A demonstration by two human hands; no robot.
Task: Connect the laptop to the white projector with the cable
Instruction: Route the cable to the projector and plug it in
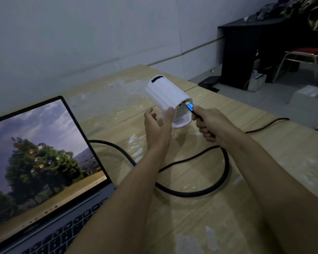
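Fingers of the right hand [208,125] pinch the black cable [217,182] just behind its blue plug [189,106], whose metal tip sits at a port on the rear face of the white projector [170,99]; whether the tip is fully seated cannot be told. The left hand [159,125] is open with the fingers spread, its thumb laid against the lower rear edge of the projector's body and the other fingers apart from it. The projector stands tilted on its base on the wooden table [264,162], lens end pointing up and away toward the wall. From the right fist the cable drops, loops wide across the table under both forearms, and runs back toward the open laptop [50,173] at the left, whose screen shows a tree under a cloudy sky. A thinner black cord [268,125] trails off over the table's right edge.
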